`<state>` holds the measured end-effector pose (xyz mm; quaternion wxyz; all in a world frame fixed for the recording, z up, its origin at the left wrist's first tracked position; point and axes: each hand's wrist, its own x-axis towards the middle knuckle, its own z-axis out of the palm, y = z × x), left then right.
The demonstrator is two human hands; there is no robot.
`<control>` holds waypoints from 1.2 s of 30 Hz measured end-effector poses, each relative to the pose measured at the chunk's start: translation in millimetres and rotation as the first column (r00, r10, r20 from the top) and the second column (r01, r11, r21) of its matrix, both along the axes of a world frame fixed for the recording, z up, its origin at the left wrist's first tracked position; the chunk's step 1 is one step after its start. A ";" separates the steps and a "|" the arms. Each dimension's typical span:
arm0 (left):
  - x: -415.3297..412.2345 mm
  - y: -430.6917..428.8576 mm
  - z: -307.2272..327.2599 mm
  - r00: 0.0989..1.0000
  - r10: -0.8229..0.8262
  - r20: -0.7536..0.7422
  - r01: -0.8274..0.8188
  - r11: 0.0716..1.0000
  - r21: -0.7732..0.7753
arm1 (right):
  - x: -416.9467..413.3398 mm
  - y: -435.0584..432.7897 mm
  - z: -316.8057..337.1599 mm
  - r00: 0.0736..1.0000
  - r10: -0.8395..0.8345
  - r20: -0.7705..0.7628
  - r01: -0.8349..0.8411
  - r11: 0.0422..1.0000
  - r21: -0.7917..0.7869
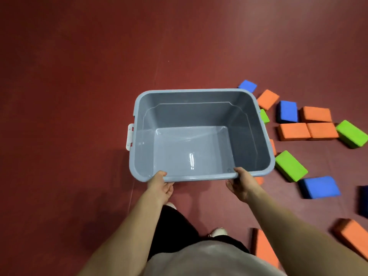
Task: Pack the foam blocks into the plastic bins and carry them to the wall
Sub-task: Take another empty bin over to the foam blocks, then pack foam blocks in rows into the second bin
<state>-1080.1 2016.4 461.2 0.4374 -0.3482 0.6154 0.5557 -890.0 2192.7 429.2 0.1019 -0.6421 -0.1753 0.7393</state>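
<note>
The grey-blue plastic bin (199, 114) is in front of the person, above the dark red floor (79, 76). The bin has nothing inside; only light shines on its smooth bottom. A white latch (130, 136) is on its left short side.

The left hand (160, 186) grasps the near rim at the left corner, with the thumb on top of the rim and the fingers curled below it. The right hand (240, 184) grasps the same rim at the right corner in the same way. I cannot tell if the bin stands on the floor or is lifted.

The foam blocks lie on the floor, all outside the bin, to its right. A green block (290, 165) is just beside the right wall of the bin. Two orange blocks (293, 131) touch each other side by side. A blue block (319, 187) lies nearer to the person, and one more orange block (264, 248) lies beside the right forearm.
</note>
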 end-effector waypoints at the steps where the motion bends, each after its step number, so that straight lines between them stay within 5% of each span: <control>1: -19.2 17.8 -8.5 0.999 0.031 0.027 -0.031 0.999 0.013 | -17.8 15.0 -5.4 1.000 -0.015 0.004 0.015 1.000 0.004; 8: -159.8 139.4 -132.8 0.988 0.047 0.148 -0.040 0.998 -0.050 | -125.4 114.2 -88.6 0.981 -0.192 0.041 0.195 0.975 -0.110; 15: -282.8 234.0 -324.0 0.976 -0.045 0.213 0.084 0.980 -0.178 | -209.3 191.2 -248.5 0.926 -0.377 0.026 0.368 0.883 -0.292; 24: -329.0 294.5 -517.5 0.971 -0.157 0.182 0.183 0.973 -0.139 | -252.8 239.1 -442.6 0.899 -0.433 0.065 0.431 0.850 -0.303; 29: -331.5 290.0 -558.6 0.939 -0.291 0.182 0.304 0.951 -0.048 | -241.4 237.7 -494.2 0.870 -0.489 -0.066 0.440 0.829 -0.346; 32: -318.6 280.8 -554.1 0.786 -0.570 0.242 0.594 0.803 -0.038 | -220.6 229.8 -504.4 0.924 -0.367 -0.109 0.306 0.879 -0.366; 36: -269.0 277.7 -542.2 0.443 -0.855 0.271 0.895 0.407 -0.182 | -162.4 224.1 -511.6 0.917 -0.399 0.026 0.383 0.857 -0.346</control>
